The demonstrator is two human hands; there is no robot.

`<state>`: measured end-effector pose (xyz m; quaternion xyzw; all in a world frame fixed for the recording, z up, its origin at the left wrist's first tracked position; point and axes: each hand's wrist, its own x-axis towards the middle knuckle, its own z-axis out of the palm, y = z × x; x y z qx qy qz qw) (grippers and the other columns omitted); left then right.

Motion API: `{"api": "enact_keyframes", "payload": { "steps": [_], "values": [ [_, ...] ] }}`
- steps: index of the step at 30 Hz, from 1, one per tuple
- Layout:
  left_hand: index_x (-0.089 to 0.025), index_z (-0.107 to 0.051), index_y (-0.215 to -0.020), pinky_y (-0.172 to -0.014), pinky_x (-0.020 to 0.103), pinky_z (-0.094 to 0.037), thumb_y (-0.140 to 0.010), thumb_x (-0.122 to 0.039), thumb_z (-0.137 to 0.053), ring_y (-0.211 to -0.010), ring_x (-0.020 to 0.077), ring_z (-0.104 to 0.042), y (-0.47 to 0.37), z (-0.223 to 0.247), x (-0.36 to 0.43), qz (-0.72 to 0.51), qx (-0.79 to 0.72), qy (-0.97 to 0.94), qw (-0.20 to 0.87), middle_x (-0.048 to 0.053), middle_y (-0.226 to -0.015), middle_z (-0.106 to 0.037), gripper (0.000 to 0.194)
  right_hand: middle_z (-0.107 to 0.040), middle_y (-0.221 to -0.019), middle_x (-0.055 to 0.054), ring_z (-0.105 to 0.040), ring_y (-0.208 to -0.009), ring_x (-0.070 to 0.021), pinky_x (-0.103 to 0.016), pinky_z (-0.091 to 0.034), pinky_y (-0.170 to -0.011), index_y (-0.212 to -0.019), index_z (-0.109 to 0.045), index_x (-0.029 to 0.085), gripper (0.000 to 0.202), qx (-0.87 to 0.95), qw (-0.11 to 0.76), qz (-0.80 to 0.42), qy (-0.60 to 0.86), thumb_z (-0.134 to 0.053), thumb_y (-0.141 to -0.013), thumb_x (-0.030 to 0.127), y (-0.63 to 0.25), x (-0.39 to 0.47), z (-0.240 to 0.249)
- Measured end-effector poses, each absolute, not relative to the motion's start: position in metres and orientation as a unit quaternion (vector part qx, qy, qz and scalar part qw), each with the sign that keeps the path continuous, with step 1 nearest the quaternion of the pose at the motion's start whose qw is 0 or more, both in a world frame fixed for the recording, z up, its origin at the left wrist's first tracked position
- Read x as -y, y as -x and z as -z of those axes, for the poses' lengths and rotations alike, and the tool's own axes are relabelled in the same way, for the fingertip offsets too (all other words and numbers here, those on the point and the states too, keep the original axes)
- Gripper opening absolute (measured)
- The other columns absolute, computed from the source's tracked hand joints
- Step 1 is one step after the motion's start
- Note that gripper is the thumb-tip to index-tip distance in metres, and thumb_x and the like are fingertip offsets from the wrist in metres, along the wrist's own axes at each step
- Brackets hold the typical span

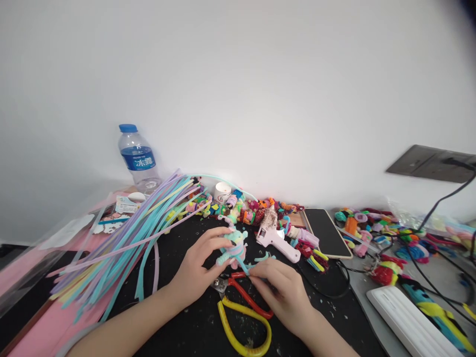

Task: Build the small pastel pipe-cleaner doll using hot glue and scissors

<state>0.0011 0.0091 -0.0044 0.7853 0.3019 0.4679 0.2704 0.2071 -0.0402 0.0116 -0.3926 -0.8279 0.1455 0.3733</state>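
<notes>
Cutters [248, 296] with red and yellow handles lie on the black worktop [178, 322] between the hands. Just beyond, the left hand [199, 258] holds a fuzzy figure [239, 239] in its fingers, the right hand [282, 287] pinching its blue strand [243, 267]; farther off lie a glue gun [277, 239] and colourful fuzzy pieces [250, 216].

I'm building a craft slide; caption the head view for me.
Left hand holds a pipe-cleaner figure; right hand pinches a turquoise strand, hot-glue gun nearby.
</notes>
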Motion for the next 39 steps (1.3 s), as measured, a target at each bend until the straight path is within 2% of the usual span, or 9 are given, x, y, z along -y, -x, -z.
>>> {"api": "enact_keyframes", "payload": {
  "steps": [5, 12, 21, 25, 28, 31, 34, 36, 39],
  "values": [
    [-0.026, -0.051, -0.103, -0.096, 0.034, -0.041, -0.079, -0.007, -0.057, -0.114, 0.0186, -0.049, -0.001, 0.004, -0.010, -0.477, -0.312, -0.781, 0.256, 0.006, -0.123, -0.049, 0.031, -0.065, -0.087, -0.007, -0.060, -0.077, -0.0162, -0.027, -0.050, -0.069, -0.102, -0.058, 0.018, 0.019, 0.848, 0.348, -0.141, 0.374, -0.050, -0.086, 0.010, -0.204, 0.044, -0.010],
    [-0.026, -0.050, -0.109, -0.095, 0.036, -0.044, -0.079, -0.004, -0.051, -0.119, 0.0212, -0.047, 0.001, 0.007, -0.011, -0.471, -0.310, -0.777, 0.280, 0.007, -0.127, -0.046, 0.037, -0.065, -0.080, -0.006, -0.061, -0.074, -0.0158, -0.026, -0.050, -0.067, -0.097, -0.059, 0.018, 0.018, 0.830, 0.376, -0.122, 0.394, -0.048, -0.085, 0.008, -0.208, 0.040, -0.009],
    [-0.025, -0.051, -0.107, -0.096, 0.034, -0.042, -0.077, -0.002, -0.053, -0.114, 0.0195, -0.050, 0.000, 0.001, -0.010, -0.462, -0.317, -0.801, 0.210, 0.006, -0.124, -0.049, 0.037, -0.065, -0.084, -0.006, -0.061, -0.074, -0.0144, -0.024, -0.049, -0.068, -0.101, -0.057, 0.018, 0.018, 0.844, 0.359, -0.140, 0.373, -0.049, -0.086, 0.010, -0.198, 0.045, -0.007],
    [-0.025, -0.051, -0.106, -0.096, 0.037, -0.042, -0.077, -0.002, -0.052, -0.115, 0.0212, -0.048, 0.001, 0.001, -0.011, -0.465, -0.320, -0.799, 0.209, 0.008, -0.124, -0.049, 0.037, -0.065, -0.085, -0.005, -0.061, -0.076, -0.0148, -0.024, -0.050, -0.069, -0.103, -0.057, 0.019, 0.020, 0.846, 0.363, -0.139, 0.366, -0.051, -0.085, 0.011, -0.199, 0.046, -0.010],
    [-0.025, -0.051, -0.105, -0.096, 0.039, -0.043, -0.077, -0.003, -0.052, -0.116, 0.0225, -0.048, 0.003, 0.004, -0.012, -0.477, -0.330, -0.783, 0.223, 0.008, -0.124, -0.048, 0.036, -0.064, -0.092, -0.006, -0.060, -0.086, -0.0176, -0.029, -0.049, -0.076, -0.105, -0.055, 0.020, 0.024, 0.813, 0.395, -0.104, 0.415, -0.049, -0.083, 0.011, -0.208, 0.042, -0.013],
    [-0.025, -0.051, -0.105, -0.095, 0.039, -0.044, -0.079, -0.005, -0.053, -0.116, 0.0232, -0.049, 0.004, 0.006, -0.013, -0.484, -0.337, -0.773, 0.236, 0.009, -0.125, -0.047, 0.033, -0.058, -0.103, -0.010, -0.054, -0.099, -0.0245, -0.041, -0.044, -0.085, -0.108, -0.051, 0.020, 0.029, 0.736, 0.421, 0.008, 0.530, -0.046, -0.081, 0.013, -0.221, 0.031, -0.011],
    [-0.025, -0.051, -0.105, -0.095, 0.039, -0.044, -0.080, -0.006, -0.052, -0.117, 0.0234, -0.048, 0.004, 0.005, -0.013, -0.485, -0.335, -0.771, 0.242, 0.009, -0.125, -0.047, 0.032, -0.053, -0.112, -0.014, -0.048, -0.106, -0.0319, -0.050, -0.041, -0.086, -0.113, -0.048, 0.017, 0.040, 0.698, 0.329, 0.073, 0.632, -0.054, -0.073, 0.019, -0.231, 0.018, -0.004],
    [-0.025, -0.050, -0.105, -0.094, 0.039, -0.045, -0.079, -0.005, -0.052, -0.117, 0.0234, -0.048, 0.004, 0.005, -0.012, -0.488, -0.330, -0.769, 0.249, 0.009, -0.125, -0.046, 0.033, -0.052, -0.112, -0.015, -0.049, -0.104, -0.0327, -0.049, -0.043, -0.083, -0.115, -0.047, 0.016, 0.044, 0.688, 0.274, 0.085, 0.666, -0.054, -0.071, 0.020, -0.236, 0.012, 0.000],
    [-0.025, -0.050, -0.105, -0.094, 0.038, -0.045, -0.079, -0.004, -0.053, -0.117, 0.0234, -0.048, 0.004, 0.006, -0.012, -0.499, -0.318, -0.762, 0.263, 0.008, -0.125, -0.046, 0.034, -0.052, -0.112, -0.016, -0.049, -0.104, -0.0319, -0.044, -0.045, -0.078, -0.117, -0.046, 0.013, 0.045, 0.680, 0.244, 0.088, 0.686, -0.052, -0.073, 0.020, -0.239, 0.008, 0.005]
  ]
}}
